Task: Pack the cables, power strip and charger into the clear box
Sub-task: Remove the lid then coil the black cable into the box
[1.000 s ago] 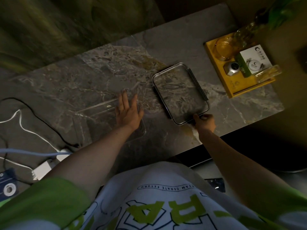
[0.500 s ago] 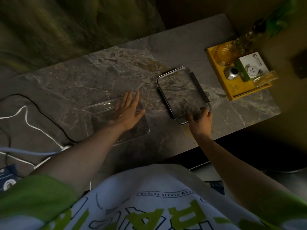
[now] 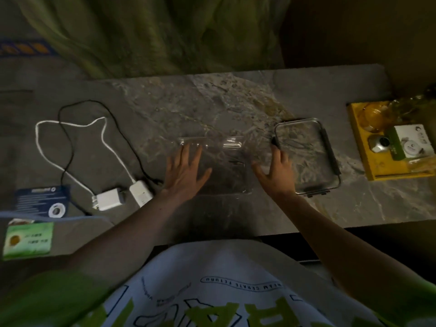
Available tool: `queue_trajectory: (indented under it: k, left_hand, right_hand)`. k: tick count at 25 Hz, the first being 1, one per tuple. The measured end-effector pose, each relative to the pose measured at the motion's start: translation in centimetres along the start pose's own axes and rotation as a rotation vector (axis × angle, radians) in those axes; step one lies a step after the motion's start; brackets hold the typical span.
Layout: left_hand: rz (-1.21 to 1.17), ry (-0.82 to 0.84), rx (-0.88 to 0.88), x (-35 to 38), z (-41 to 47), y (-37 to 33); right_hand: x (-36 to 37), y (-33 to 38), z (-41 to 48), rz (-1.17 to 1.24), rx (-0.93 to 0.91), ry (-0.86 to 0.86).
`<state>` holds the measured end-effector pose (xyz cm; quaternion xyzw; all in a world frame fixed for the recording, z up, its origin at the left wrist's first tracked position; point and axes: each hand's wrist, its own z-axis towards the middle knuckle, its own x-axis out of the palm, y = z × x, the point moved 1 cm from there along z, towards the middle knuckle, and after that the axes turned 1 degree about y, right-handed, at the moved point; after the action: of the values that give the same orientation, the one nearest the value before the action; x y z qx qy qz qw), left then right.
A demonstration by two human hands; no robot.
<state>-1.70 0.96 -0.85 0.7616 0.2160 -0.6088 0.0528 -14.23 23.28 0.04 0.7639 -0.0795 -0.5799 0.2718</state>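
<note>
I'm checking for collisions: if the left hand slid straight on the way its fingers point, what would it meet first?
Probably the far rim of the clear box, just beyond the fingertips of the left hand; past it only bare table shows. Height is unclear.

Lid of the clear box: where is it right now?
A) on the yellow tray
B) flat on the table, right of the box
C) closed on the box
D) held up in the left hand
B: the lid lies flat on the table, just right of the clear box and short of the yellow tray.
</note>
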Motion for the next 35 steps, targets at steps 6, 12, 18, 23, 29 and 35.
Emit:
queue_trajectory:
  k: [6, 12, 18, 23, 29, 35]
  left_hand:
    - [-0.086, -0.107, -0.162, -0.7, -4.0, 6.3]
    - [-0.186, -0.208, -0.342, -0.8, -8.1, 11.8]
    - [-0.345, -0.213, -0.526, 0.2, -12.0, 17.8]
    - [-0.516, -0.206, -0.711, 1.0, -14.6, 22.5]
    - [-0.707, -0.177, -0.968, 1.9, -14.3, 28.2]
    - [-0.865, -0.188, -1.038, 3.2, -12.7, 30.0]
  right_hand:
    - [3.0, 7.4, -0.1, -0.031, -0.220, 0.099]
    - [6.5, 14.7, -0.3, -0.100, -0.399, 0.235]
    - [10.9, 21.7, -1.8, -0.166, -0.541, 0.298]
    - [15.3, 26.5, -3.2, -0.228, -0.599, 0.430]
    - [21.0, 29.6, -3.9, -0.349, -0.629, 0.611]
    - [23.9, 29.6, -3.8, -0.440, -0.649, 0.742]
